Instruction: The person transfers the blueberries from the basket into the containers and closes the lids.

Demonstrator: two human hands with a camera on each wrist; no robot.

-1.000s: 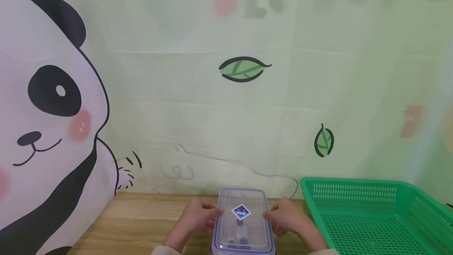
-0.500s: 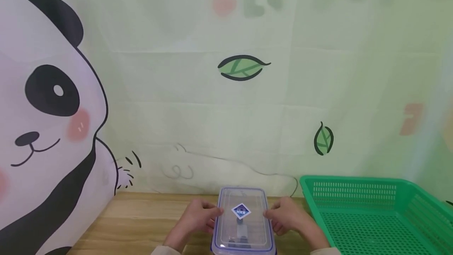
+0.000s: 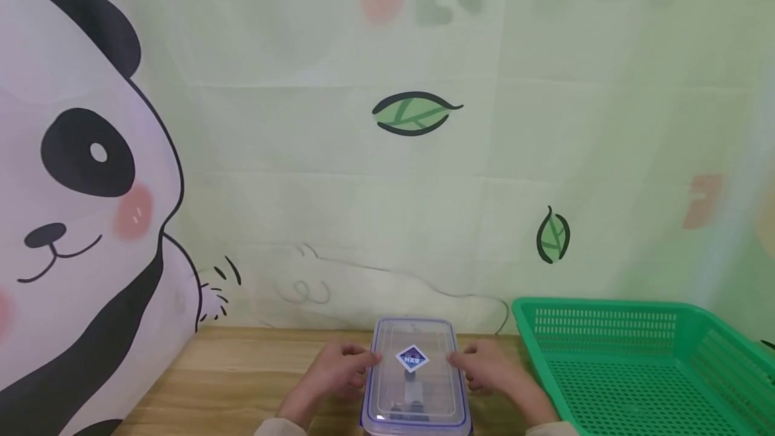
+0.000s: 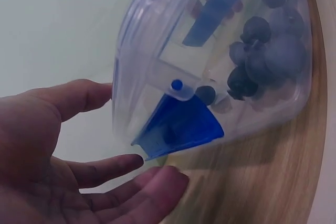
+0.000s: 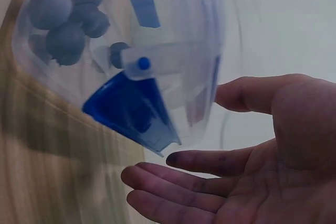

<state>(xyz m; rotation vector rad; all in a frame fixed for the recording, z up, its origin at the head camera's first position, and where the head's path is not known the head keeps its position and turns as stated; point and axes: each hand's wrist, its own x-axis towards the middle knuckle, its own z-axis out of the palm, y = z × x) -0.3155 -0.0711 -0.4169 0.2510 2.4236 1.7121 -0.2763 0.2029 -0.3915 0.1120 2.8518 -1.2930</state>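
Note:
A clear plastic food box [image 3: 436, 392] with a blue-rimmed lid stands between my hands, a diamond label [image 3: 412, 358] on top. Dark round pieces [image 4: 257, 59] with small nubs lie inside its far end in the wrist views, along with a pale tag. My left hand [image 3: 339, 370] rests its thumb at the lid's left edge; its index fingertip is right at the lower end of a swung-out blue latch [image 4: 181, 127]. On the opposite side, my right hand [image 3: 487, 367] mirrors this, thumb at the lid edge and index fingertip by another blue latch [image 5: 134, 106]. The other fingers extend below.
A green perforated plastic basket [image 3: 605, 355] stands to the right on the wooden table [image 3: 224, 369]. Behind the table hangs a pale green cloth [image 3: 303, 153] printed with a panda [image 3: 79, 187] and leaves, close to the box's far end.
My right thumb has shifted slightly inward over the lid edge. The left hand and the box keep nearly the same place, and the head view has tilted a little.

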